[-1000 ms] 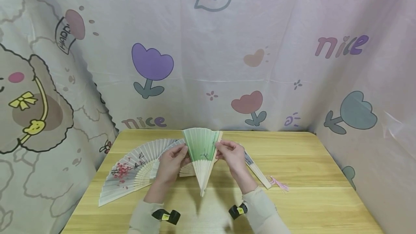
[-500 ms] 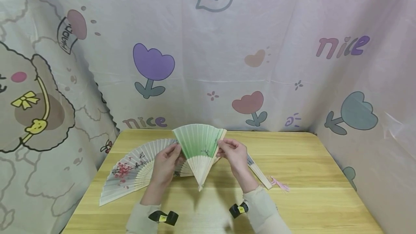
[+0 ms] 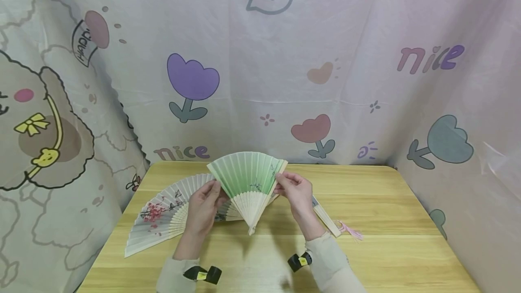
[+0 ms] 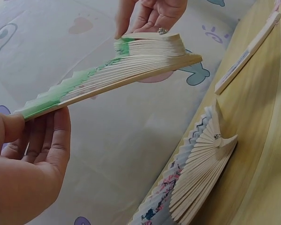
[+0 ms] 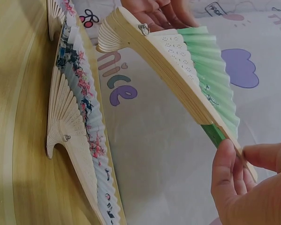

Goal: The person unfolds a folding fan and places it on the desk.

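Observation:
A green folding fan with pale wooden ribs is held up over the table, partly spread, its pivot end pointing down. My left hand pinches its left edge between thumb and fingers. On the opposite edge, my right hand grips the outer guard stick. In the right wrist view several ribs of the green fan are still stacked together near the right hand. Behind the green fan lies a spread fan with pink and dark printing, partly hidden by it in the head view.
A spread white fan with red blossoms lies at the table's left. To the right lies a folded fan with a pink tassel. A printed cloth hangs behind the wooden table.
The green fan has spread wider. My left hand has moved left with its edge, while my right hand has shifted slightly right and up.

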`<state>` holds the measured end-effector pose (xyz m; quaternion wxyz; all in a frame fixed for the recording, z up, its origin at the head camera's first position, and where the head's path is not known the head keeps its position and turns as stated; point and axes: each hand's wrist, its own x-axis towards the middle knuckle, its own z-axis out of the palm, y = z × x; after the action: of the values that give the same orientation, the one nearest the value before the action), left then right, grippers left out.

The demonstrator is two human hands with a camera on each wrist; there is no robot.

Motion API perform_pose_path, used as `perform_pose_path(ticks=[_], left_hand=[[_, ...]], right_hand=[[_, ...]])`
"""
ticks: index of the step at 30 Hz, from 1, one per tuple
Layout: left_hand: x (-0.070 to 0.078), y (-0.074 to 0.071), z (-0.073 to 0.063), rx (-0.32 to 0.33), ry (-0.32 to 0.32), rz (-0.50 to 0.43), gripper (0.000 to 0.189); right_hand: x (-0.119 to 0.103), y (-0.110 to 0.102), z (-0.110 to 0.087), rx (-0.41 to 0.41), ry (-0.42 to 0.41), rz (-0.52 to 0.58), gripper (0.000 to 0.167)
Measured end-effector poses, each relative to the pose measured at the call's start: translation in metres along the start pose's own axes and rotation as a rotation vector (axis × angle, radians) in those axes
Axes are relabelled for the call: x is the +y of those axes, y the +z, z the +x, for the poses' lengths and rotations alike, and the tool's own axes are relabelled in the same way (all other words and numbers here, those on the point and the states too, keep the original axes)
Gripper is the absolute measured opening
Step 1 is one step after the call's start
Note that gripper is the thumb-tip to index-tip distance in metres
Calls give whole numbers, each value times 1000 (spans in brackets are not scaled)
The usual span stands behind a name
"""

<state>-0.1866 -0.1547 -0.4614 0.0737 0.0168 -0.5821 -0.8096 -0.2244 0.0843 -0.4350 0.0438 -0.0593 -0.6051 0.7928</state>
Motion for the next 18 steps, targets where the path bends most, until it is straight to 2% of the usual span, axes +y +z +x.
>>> perform_pose_path(ticks=[11, 18], left_hand=[[1, -8, -6, 106, 43, -87, 26], [0, -13, -10, 179, 86, -146, 28]], right_hand=[[-1, -2, 1, 29, 9, 34, 16], [-2, -4, 2, 41, 18, 77, 8]])
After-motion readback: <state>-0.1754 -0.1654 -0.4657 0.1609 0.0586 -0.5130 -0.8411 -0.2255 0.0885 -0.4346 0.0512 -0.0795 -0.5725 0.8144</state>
